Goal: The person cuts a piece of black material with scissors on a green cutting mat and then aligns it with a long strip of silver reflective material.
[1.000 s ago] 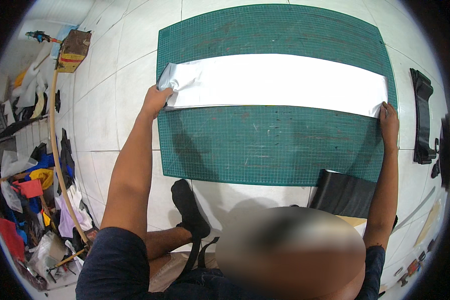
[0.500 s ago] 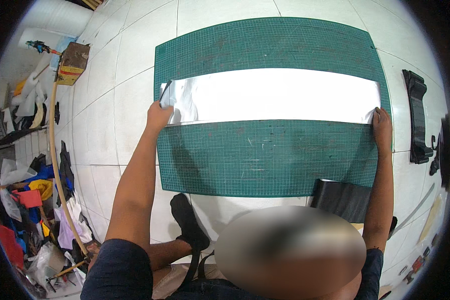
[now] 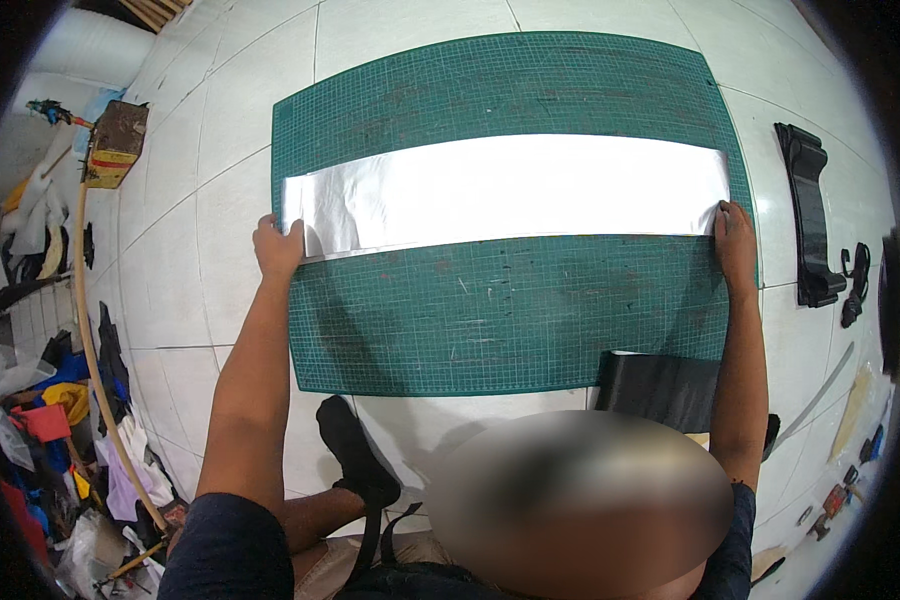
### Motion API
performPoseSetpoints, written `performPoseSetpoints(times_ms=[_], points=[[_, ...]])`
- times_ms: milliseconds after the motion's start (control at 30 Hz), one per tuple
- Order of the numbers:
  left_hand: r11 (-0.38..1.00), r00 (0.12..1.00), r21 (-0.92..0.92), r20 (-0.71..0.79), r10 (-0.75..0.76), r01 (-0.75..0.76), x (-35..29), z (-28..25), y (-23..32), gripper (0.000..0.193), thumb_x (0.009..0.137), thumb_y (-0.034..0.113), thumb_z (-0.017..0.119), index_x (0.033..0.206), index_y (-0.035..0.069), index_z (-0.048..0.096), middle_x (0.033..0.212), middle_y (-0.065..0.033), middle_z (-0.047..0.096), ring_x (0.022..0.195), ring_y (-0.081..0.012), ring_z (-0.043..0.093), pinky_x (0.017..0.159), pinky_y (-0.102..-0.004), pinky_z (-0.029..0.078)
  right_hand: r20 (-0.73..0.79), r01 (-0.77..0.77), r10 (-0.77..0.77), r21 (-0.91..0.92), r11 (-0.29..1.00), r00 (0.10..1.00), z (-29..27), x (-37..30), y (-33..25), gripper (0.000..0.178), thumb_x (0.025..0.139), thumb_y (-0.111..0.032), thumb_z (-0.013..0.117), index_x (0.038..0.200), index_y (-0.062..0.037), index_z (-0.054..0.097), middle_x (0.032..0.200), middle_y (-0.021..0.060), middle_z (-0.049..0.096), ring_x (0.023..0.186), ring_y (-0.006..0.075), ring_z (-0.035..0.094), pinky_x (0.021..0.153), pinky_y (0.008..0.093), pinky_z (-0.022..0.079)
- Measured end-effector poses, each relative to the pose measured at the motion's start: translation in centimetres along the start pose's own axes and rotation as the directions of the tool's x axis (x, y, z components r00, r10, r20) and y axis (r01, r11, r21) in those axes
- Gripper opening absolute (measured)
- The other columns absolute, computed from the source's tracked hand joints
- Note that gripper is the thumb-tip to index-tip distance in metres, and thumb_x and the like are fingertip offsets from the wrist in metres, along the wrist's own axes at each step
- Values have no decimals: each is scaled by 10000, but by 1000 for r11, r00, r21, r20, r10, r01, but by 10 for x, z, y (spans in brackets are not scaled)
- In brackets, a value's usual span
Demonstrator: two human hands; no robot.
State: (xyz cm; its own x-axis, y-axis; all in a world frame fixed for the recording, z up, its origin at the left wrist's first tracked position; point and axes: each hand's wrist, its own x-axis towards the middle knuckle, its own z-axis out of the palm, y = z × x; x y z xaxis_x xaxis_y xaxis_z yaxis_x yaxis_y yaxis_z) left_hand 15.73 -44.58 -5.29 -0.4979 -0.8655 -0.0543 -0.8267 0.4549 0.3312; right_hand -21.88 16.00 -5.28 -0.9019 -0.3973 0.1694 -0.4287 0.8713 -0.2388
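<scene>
A long, shiny silver sheet (image 3: 510, 190) lies across the green cutting mat (image 3: 450, 310), spanning almost its whole width. My left hand (image 3: 278, 248) grips the sheet's left end near its lower corner, the thumb on top and the fingers around the edge. At the opposite end, my right hand (image 3: 735, 240) pinches the lower right corner between thumb and curled fingers. Slight ripples show in the sheet near its left end; the rest looks flat and bright with glare.
A black rolled sheet (image 3: 660, 388) overlaps the mat's lower right edge. On the white tiled floor to the right lie a curled black piece (image 3: 812, 215) and a black cord (image 3: 854, 285). A wooden pole (image 3: 82, 280), a box (image 3: 119, 145) and heaped scraps (image 3: 55, 420) line the left side.
The left end of the silver sheet, which was folded up with its dark underside showing, now lies flat. My left hand has shifted to the outer edge. The whole view has moved slightly.
</scene>
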Motion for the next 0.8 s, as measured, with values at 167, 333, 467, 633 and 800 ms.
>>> performPoseSetpoints(times_ms=[167,333,467,633,800], points=[[968,969,-50,2,-247,247,-3,-3,-17,755,801,534,623,1212,-97,567,1178,-306,598,1117,-400,583,961,-427,449,101,-107,104,26,994,989,-9,6,-8,329,955,-219,550,1150,38,614,1141,236,639,1067,391,608,937,424,475],[927,942,-197,172,-289,320,-4,-7,14,912,760,647,627,1204,-147,558,1194,-314,598,1108,-377,603,938,-410,464,43,-271,268,79,959,962,-6,26,16,488,898,-338,624,1206,39,600,1132,261,648,1080,383,628,925,422,487],[960,963,-186,211,-169,210,-7,-4,25,876,686,521,778,1212,-135,530,1183,-282,606,1069,-348,617,895,-401,493,117,-282,279,6,960,953,1,36,38,529,841,-375,651,1147,56,627,1072,284,657,1005,399,651,876,452,506],[921,952,-292,236,-192,258,-3,-8,-2,837,712,379,808,1273,-132,454,1156,-220,609,997,-282,624,847,-364,503,238,-486,466,31,873,852,5,54,-3,578,802,-355,725,1182,61,598,1093,240,663,1003,315,662,871,393,514],[821,903,-451,394,-168,350,8,3,6,740,763,303,778,1274,-126,459,1162,-201,604,992,-269,620,840,-350,499,271,-568,522,129,813,809,-5,58,24,591,760,-336,768,1187,23,574,1091,191,648,953,271,636,820,357,502]])
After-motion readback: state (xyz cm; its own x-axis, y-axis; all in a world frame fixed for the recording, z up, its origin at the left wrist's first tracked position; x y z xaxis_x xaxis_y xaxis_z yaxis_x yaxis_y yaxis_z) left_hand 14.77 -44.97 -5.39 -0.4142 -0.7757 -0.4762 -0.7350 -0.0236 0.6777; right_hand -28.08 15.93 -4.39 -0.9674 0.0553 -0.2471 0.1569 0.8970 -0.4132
